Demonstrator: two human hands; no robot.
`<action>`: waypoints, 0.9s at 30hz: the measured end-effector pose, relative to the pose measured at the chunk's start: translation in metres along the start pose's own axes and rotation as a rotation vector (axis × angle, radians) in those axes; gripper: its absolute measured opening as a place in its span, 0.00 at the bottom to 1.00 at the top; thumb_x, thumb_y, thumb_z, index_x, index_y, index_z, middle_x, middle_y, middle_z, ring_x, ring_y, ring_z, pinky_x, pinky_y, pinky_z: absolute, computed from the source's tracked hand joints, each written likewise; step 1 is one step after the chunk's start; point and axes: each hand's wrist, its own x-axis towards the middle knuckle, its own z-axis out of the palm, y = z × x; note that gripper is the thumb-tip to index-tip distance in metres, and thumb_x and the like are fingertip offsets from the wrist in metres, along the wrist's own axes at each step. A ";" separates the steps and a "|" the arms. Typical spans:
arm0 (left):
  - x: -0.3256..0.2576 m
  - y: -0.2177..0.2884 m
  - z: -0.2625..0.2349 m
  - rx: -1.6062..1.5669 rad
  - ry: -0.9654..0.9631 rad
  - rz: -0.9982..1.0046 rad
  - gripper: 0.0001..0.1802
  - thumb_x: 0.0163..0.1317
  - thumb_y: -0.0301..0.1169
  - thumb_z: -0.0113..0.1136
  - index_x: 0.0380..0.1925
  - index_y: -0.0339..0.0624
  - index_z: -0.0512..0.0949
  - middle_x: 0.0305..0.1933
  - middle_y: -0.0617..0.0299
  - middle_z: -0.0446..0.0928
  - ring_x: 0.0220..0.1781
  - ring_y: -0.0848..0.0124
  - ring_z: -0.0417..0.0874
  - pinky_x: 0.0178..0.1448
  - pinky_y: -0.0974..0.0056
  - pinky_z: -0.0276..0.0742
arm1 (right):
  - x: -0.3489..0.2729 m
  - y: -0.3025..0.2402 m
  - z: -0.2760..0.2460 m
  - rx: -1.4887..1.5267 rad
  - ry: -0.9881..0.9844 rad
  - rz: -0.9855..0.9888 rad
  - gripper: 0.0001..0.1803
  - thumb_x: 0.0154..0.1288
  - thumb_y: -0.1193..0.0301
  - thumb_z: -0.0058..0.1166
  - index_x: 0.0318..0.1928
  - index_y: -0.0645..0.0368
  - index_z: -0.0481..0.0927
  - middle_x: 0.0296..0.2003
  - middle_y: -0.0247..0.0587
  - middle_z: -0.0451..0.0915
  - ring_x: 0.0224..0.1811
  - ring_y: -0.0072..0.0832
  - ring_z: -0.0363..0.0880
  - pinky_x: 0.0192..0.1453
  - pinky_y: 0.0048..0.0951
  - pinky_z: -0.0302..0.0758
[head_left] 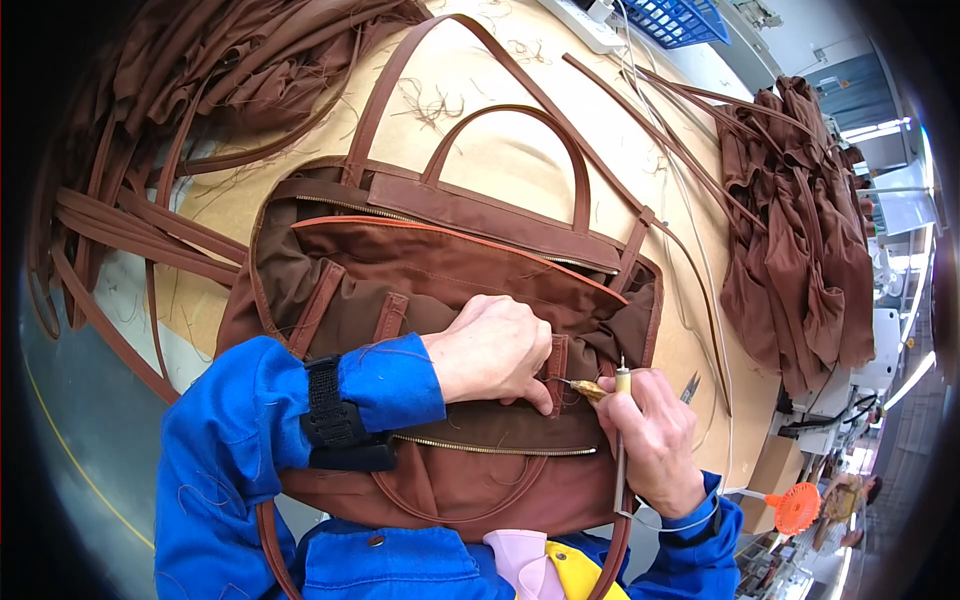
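Note:
A brown handbag lies in front of me, its zipper open and its dark lining pulled out. My left hand is closed over the lining, thumb and fingers pinching beside a short brown strap sewn onto it. My right hand grips two things. One is a slim corded pen-like tool with a thin metal tip pointing up. The other is a brass-coloured pointed tool, whose fine tip reaches left to the strap. Loose threads hang around that spot.
A heap of brown bags with long straps lies at the far left. More brown bags are piled at the right. Small snips lie right of my right hand. A white cable crosses the table; a blue basket stands at the back.

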 end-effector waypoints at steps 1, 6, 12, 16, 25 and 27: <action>0.000 0.000 0.000 0.000 -0.017 -0.009 0.28 0.48 0.59 0.69 0.08 0.46 0.82 0.10 0.68 0.77 0.18 0.64 0.82 0.31 0.61 0.79 | 0.000 0.000 0.000 0.000 0.007 0.003 0.07 0.51 0.74 0.57 0.33 0.54 0.75 0.31 0.39 0.71 0.34 0.35 0.75 0.29 0.32 0.73; 0.001 0.000 -0.001 0.002 -0.016 -0.005 0.28 0.49 0.59 0.69 0.08 0.47 0.82 0.10 0.68 0.77 0.18 0.65 0.82 0.30 0.61 0.79 | -0.001 -0.002 -0.003 -0.034 -0.003 0.000 0.07 0.52 0.74 0.57 0.32 0.53 0.74 0.30 0.39 0.70 0.33 0.34 0.74 0.28 0.32 0.72; 0.001 0.001 -0.002 0.005 -0.035 -0.033 0.26 0.46 0.57 0.72 0.08 0.47 0.82 0.10 0.68 0.77 0.20 0.65 0.83 0.33 0.63 0.79 | -0.001 -0.003 -0.005 -0.069 -0.015 -0.010 0.07 0.50 0.73 0.57 0.32 0.53 0.74 0.29 0.39 0.69 0.33 0.34 0.74 0.28 0.32 0.71; 0.000 0.000 -0.001 0.013 -0.016 0.003 0.29 0.49 0.59 0.69 0.08 0.47 0.82 0.10 0.69 0.77 0.18 0.65 0.82 0.31 0.61 0.79 | 0.001 -0.003 -0.004 -0.073 -0.010 -0.021 0.07 0.50 0.72 0.56 0.32 0.53 0.74 0.29 0.39 0.69 0.34 0.35 0.74 0.28 0.32 0.72; 0.001 0.004 -0.006 -0.036 -0.063 -0.073 0.23 0.43 0.54 0.74 0.08 0.49 0.82 0.11 0.67 0.78 0.22 0.66 0.84 0.35 0.63 0.79 | 0.001 0.004 0.008 0.140 0.140 0.056 0.11 0.46 0.78 0.62 0.30 0.57 0.74 0.33 0.40 0.77 0.34 0.36 0.78 0.31 0.33 0.75; 0.001 0.005 -0.006 -0.028 -0.067 -0.072 0.23 0.43 0.54 0.74 0.08 0.49 0.82 0.11 0.67 0.78 0.22 0.66 0.84 0.35 0.63 0.79 | 0.001 0.002 0.003 0.115 0.130 0.035 0.09 0.48 0.77 0.61 0.30 0.56 0.75 0.31 0.39 0.75 0.33 0.35 0.77 0.30 0.33 0.74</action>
